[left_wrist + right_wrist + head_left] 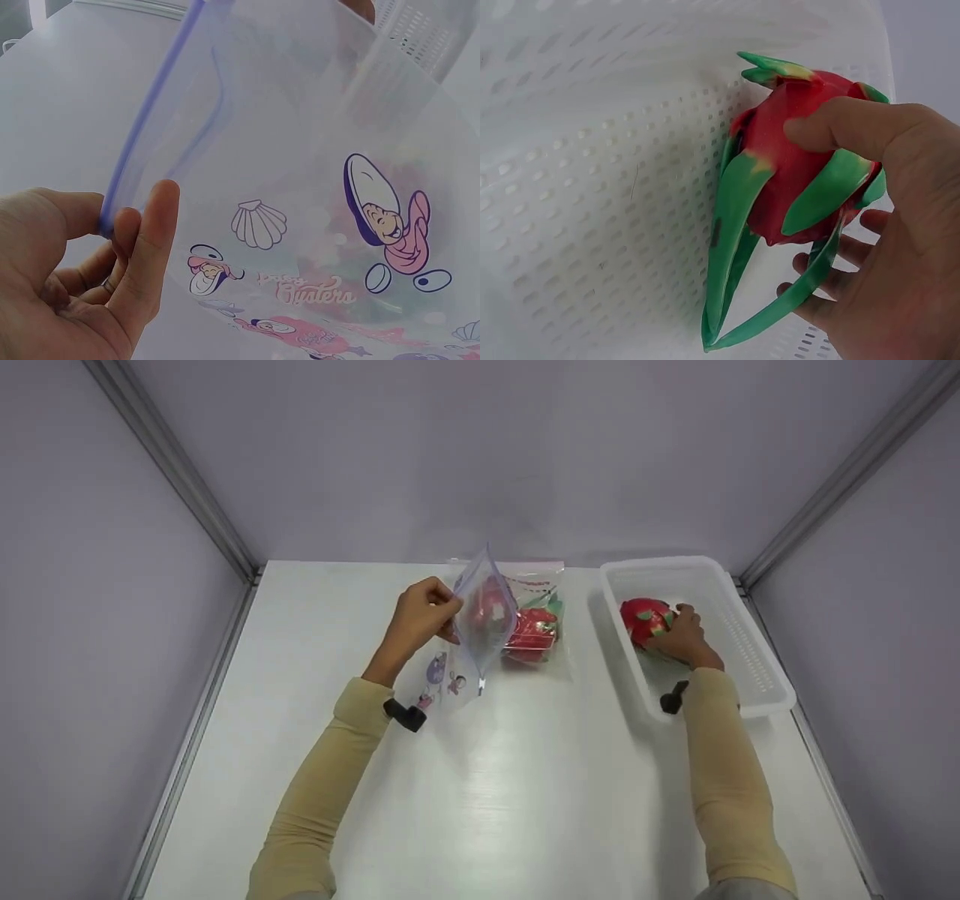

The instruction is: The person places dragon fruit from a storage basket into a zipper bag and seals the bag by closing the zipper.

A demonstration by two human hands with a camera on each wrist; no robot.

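Apparently, one red, green-leaved dragon fruit [643, 616] is held in the white perforated plastic basket [765, 709] by the right hand [682, 637], its grip wrapped round the body. It should handle light and firm, best taken clear of its leaves. One purple-rimmed, clear printed plastic bag [259, 225], probably limp and slippery, is pinched at its mouth by the left hand [420, 613]. Behind, one more clear bag [536, 583] is seen.

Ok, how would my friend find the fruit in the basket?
On the white table, find the white basket at the right. Inside, the right hand grips a red dragon fruit with green leaves. Unlike the bagged fruit, it has no wrapping.
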